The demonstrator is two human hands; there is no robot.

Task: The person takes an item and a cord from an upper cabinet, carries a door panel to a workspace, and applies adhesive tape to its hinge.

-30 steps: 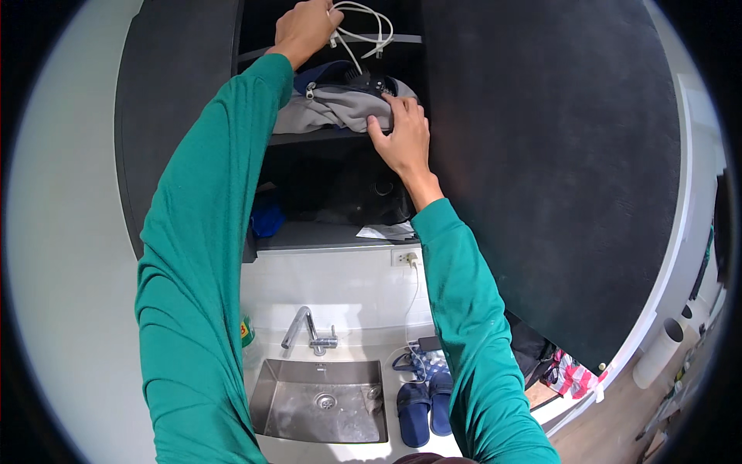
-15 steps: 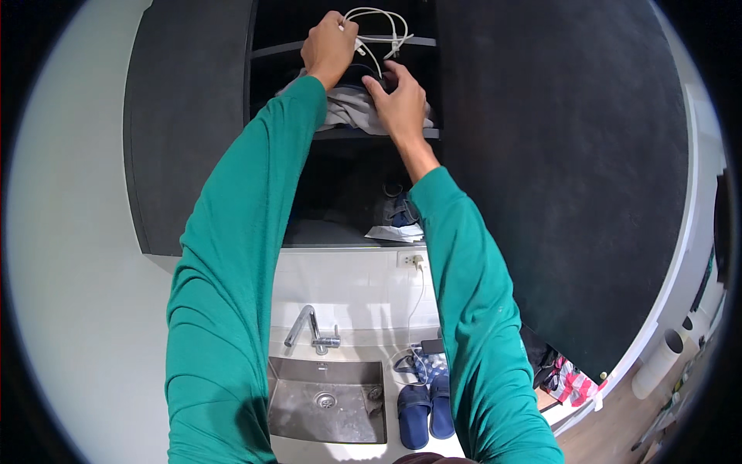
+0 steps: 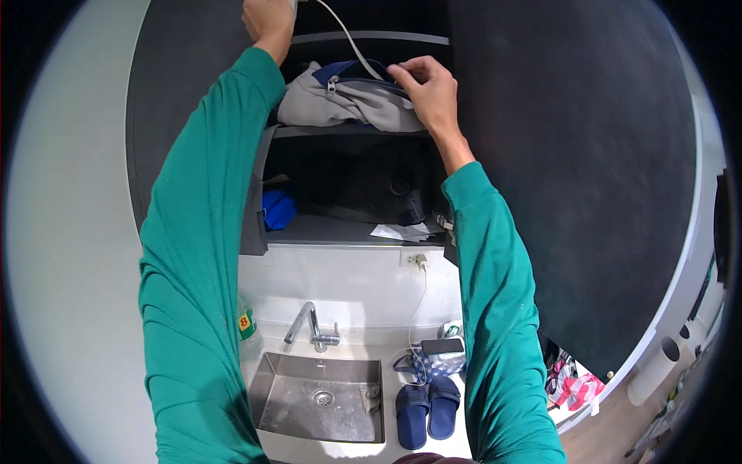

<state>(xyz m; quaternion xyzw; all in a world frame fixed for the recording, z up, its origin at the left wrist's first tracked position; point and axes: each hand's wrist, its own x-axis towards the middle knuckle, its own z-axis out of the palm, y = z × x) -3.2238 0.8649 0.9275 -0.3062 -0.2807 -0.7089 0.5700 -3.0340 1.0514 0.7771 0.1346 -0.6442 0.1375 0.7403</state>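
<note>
Reaching: both arms in green sleeves are raised into an open dark wall cupboard above the counter.
Left hand: the left hand (image 3: 267, 18) is closed around a thin white cable (image 3: 345, 36) at the top edge of the picture; the fingers are partly cut off.
Right hand: the right hand (image 3: 430, 93) is pinched on the rim of a soft grey fabric pouch with a blue zip edge (image 3: 349, 99), apparently so that it is steadied or opened.
Pouch: it is slumped on the upper cupboard shelf (image 3: 355, 132), crumpled, its zip partly open.
Cable: it is run down from the left hand, across the pouch, toward the right hand.
Below: a steel sink (image 3: 321, 394) with a chrome tap (image 3: 309, 325) is set in the white counter (image 3: 363, 336); dark blue slippers (image 3: 427, 414) are laid just beside the sink.
</note>
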